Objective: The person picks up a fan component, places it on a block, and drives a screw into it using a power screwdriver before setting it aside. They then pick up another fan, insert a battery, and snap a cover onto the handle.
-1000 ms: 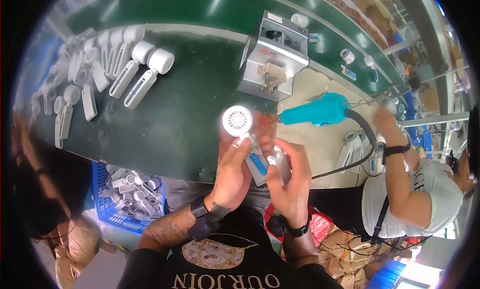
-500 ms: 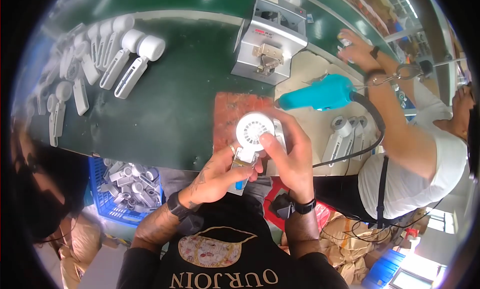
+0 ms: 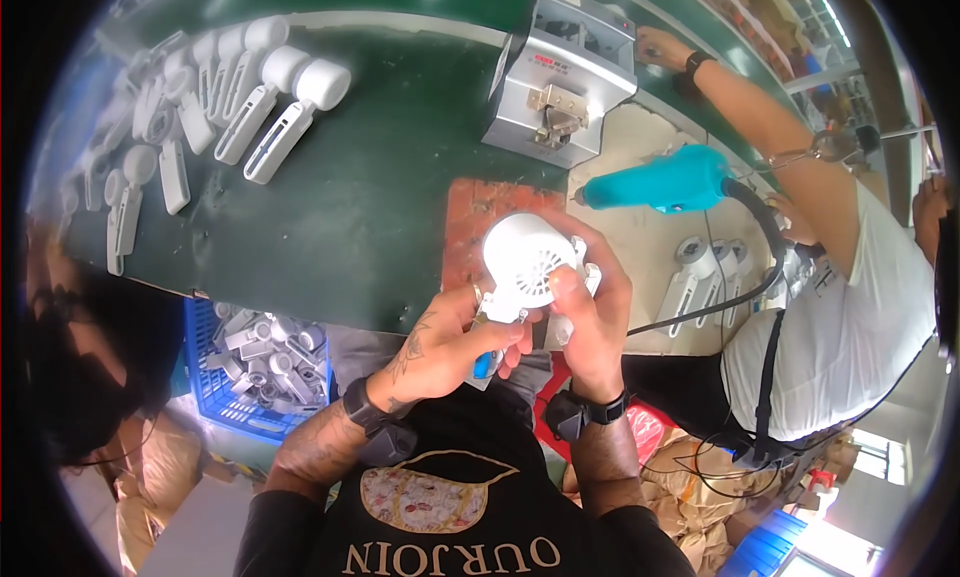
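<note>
In front of my chest I hold a white handheld fan (image 3: 516,249) with a round, slotted head, tilted so its side wall shows. My left hand (image 3: 430,349) is closed around the handle end, its thumb lying along it. A bit of blue (image 3: 484,365) shows below that thumb, on the handle. My right hand (image 3: 598,322) grips the head from the right, thumb pressed against the vent slots. A white casing piece (image 3: 590,277) sticks out between the head and my right fingers; how it is held is partly hidden. Under the fan lies a red mat (image 3: 462,217).
A grey metal machine (image 3: 545,87) stands beyond the mat, with a teal power screwdriver (image 3: 660,180) hanging to its right. Several white fan bodies (image 3: 283,137) lie at left, others (image 3: 690,282) at right. A blue crate (image 3: 205,392) holds parts. A co-worker's arm (image 3: 755,122) reaches in.
The fan's head has tipped, from its slotted face toward me to its side wall showing. The co-worker's hand has moved to beside the machine. My view has shifted slightly.
</note>
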`<action>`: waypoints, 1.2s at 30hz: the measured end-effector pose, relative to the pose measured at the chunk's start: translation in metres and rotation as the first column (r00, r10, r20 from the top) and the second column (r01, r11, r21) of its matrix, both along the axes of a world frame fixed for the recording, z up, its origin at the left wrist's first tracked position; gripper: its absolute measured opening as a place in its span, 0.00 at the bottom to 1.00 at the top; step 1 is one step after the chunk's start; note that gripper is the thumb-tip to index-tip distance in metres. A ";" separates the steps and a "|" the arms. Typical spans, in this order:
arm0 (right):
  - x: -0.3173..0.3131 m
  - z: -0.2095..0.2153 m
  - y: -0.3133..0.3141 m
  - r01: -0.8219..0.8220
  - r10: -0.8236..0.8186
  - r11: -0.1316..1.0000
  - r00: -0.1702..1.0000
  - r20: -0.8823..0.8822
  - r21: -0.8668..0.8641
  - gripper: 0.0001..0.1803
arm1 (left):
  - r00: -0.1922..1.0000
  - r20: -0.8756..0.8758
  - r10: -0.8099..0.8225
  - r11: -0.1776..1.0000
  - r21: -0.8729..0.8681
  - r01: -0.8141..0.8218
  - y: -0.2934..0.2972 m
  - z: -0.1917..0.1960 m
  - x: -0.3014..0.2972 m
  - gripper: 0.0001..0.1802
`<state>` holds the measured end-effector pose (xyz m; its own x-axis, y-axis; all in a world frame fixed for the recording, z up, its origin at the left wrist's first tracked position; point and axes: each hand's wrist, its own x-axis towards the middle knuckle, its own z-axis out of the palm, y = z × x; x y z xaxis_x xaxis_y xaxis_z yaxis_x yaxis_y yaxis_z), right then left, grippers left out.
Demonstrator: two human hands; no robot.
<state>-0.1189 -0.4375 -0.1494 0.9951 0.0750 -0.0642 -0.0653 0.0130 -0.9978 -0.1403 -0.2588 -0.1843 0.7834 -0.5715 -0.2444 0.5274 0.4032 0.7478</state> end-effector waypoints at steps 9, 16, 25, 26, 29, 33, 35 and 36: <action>0.003 0.003 -0.006 -0.053 0.072 0.985 0.992 0.109 -0.163 0.27 | 0.992 0.114 0.050 0.996 0.064 -0.058 -0.004 -0.001 0.000 0.10; 0.006 -0.004 -0.011 -0.111 0.113 0.988 0.993 0.015 -0.103 0.26 | 0.992 0.116 0.051 0.983 0.168 -0.071 -0.008 -0.001 -0.004 0.09; 0.006 -0.010 -0.009 -0.074 0.088 0.978 0.994 0.067 -0.197 0.25 | 0.987 0.137 0.086 0.960 0.255 -0.119 -0.013 -0.005 -0.008 0.14; 0.006 -0.012 -0.008 -0.070 0.084 0.978 0.994 0.067 -0.196 0.25 | 0.984 0.161 0.077 0.952 0.282 -0.121 -0.014 -0.004 -0.008 0.14; 0.008 -0.015 -0.005 -0.046 0.057 0.988 0.996 0.072 -0.149 0.24 | 0.988 0.145 0.055 0.978 0.191 -0.083 -0.010 -0.012 -0.005 0.13; 0.008 -0.006 0.002 -0.118 0.103 0.992 0.968 -0.229 -0.051 0.22 | 0.981 -0.053 0.186 0.981 -0.043 -0.188 -0.013 -0.011 -0.012 0.15; 0.011 -0.014 -0.002 0.216 0.095 0.849 0.836 0.540 -0.483 0.21 | 0.957 -0.133 0.256 0.951 -0.142 -0.274 -0.014 -0.007 -0.013 0.20; 0.003 -0.012 -0.009 0.211 0.110 0.836 0.841 0.530 -0.507 0.23 | 0.956 -0.125 0.264 0.950 -0.140 -0.281 -0.016 -0.007 -0.014 0.20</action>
<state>-0.1162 -0.4468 -0.1615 0.8843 0.1372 0.4463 0.4457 -0.5329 -0.7193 -0.1543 -0.2752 -0.1909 0.8896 -0.3769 -0.2580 0.4523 0.6482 0.6125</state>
